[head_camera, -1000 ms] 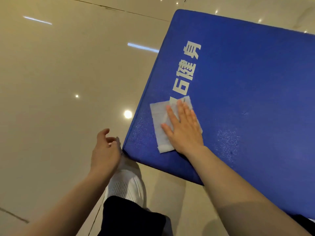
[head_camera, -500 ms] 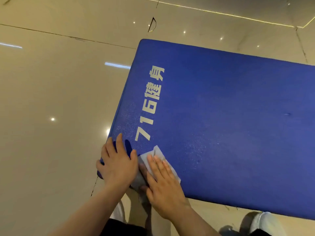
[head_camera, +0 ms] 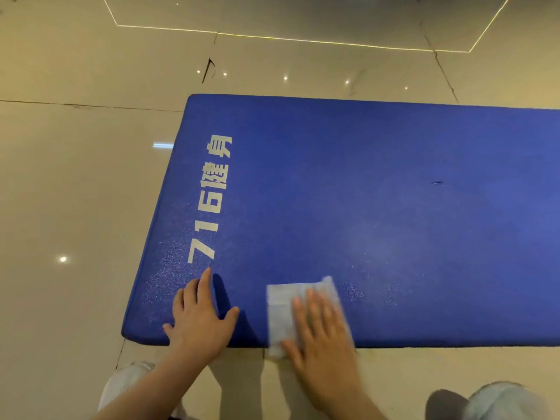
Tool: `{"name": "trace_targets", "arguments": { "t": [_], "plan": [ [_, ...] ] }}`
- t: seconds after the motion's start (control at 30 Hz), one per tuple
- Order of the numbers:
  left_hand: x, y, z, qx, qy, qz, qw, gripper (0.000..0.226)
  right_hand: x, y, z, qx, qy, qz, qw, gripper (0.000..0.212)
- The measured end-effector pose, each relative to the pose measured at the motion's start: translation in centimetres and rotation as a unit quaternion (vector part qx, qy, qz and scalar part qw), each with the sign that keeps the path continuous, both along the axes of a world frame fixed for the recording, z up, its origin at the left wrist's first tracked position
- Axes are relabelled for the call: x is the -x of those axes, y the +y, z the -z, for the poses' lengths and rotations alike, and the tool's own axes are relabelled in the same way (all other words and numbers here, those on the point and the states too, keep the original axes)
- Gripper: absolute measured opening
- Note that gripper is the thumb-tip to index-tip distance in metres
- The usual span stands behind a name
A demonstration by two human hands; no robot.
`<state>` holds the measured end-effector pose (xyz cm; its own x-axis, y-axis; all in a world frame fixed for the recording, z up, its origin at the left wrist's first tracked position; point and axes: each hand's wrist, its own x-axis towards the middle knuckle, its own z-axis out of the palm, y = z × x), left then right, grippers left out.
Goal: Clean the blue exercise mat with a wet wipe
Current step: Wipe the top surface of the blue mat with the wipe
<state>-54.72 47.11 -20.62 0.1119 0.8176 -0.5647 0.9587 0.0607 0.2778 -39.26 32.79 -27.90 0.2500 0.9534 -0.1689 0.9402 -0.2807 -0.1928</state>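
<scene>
The blue mat (head_camera: pixel 363 207) lay flat on the pale tiled floor (head_camera: pixel 75 192), filling the centre and right of the frame and running off the right edge. Its near long edge crossed the lower part of the frame, and its near left corner sat at lower left of centre. White printed lettering (head_camera: pixel 212 198), reading 716 followed by two characters, ran along the mat's short left end. A small dark mark (head_camera: pixel 438 183) showed on the surface at right of centre.

The wet wipe (head_camera: pixel 283 310), white and spread roughly flat, lay on the mat at lower centre, its near end overhanging the mat's near edge. The right hand (head_camera: pixel 321 334) rested on top of the wipe with fingers straight and held together, palm down, pressing it to the surface; the hand was motion-blurred. It was not curled round the wipe.

The left hand (head_camera: pixel 200 316) lay flat on the mat just left of the wipe, near the corner, fingers straight and slightly spread, thumb out to the right, holding nothing. The two hands were apart.

A speckled sheen appeared on the mat around both hands and beside the lettering.

White shoes showed at the bottom edge, one at lower left (head_camera: pixel 127 380) and one at lower right (head_camera: pixel 500 401). Ceiling lights reflected as bright dots on the floor.
</scene>
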Motion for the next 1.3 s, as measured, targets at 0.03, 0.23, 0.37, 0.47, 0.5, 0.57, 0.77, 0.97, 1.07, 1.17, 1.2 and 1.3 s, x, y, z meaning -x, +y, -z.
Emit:
{"name": "trace_targets", "arguments": {
  "t": [0.03, 0.23, 0.37, 0.47, 0.5, 0.57, 0.77, 0.97, 1.07, 1.17, 1.2, 1.3],
  "plan": [
    [0.0, 0.0, 0.1, -0.002, -0.005, -0.001, 1.000, 0.083, 1.5, 1.1, -0.1, 0.002, 0.018, -0.038, 0.999, 0.066],
    [0.0, 1.4, 1.0, -0.007, -0.023, -0.037, 0.999, 0.058, 4.5, 8.0, -0.6, 0.011, 0.032, -0.163, 0.986, 0.067],
    [-0.1, 2.1, 0.6, 0.009, -0.055, -0.072, 0.996, 0.057, 0.7, 9.8, -0.8, 0.003, 0.007, -0.132, 0.991, 0.067],
    [0.1, 2.5, 0.4, 0.022, -0.060, -0.069, 0.996, 0.058, -0.5, 8.7, -1.0, 0.034, -0.010, -0.074, 0.997, 0.070],
    [0.2, 2.6, 0.3, 0.035, -0.064, -0.073, 0.995, 0.058, -0.4, 7.5, -1.0, 0.043, -0.015, -0.078, 0.996, 0.071],
    [0.3, 2.8, 0.1, 0.050, -0.075, -0.085, 0.992, 0.059, 0.0, 4.9, -0.8, 0.052, -0.007, -0.103, 0.993, 0.074],
    [0.5, 2.3, -0.4, 0.027, -0.072, -0.057, 0.995, 0.056, -0.9, 4.9, -3.9, 0.159, 0.059, -0.169, 0.971, 0.090],
    [0.3, -1.3, 0.4, -0.124, 0.002, 0.164, 0.979, 0.053, -7.1, 7.5, -10.2, 0.213, 0.034, -0.253, 0.943, 0.052],
    [-1.5, -1.2, 1.1, -0.152, 0.002, 0.210, 0.966, 0.059, -9.7, 7.8, -12.4, 0.293, -0.013, -0.289, 0.911, 0.050],
    [-3.1, -0.2, 1.8, -0.171, -0.012, 0.230, 0.958, 0.049, -10.9, 8.1, -13.5, 0.322, -0.030, -0.283, 0.903, 0.045],
    [-3.6, 0.1, 1.8, -0.150, -0.005, 0.221, 0.964, 0.044, -11.0, 8.1, -13.4, 0.316, -0.021, -0.271, 0.909, 0.044],
    [-4.8, 0.5, 1.4, -0.098, 0.013, 0.189, 0.977, 0.026, -10.4, 8.5, -12.0, 0.278, 0.049, -0.178, 0.943, 0.047]
  ]
}}
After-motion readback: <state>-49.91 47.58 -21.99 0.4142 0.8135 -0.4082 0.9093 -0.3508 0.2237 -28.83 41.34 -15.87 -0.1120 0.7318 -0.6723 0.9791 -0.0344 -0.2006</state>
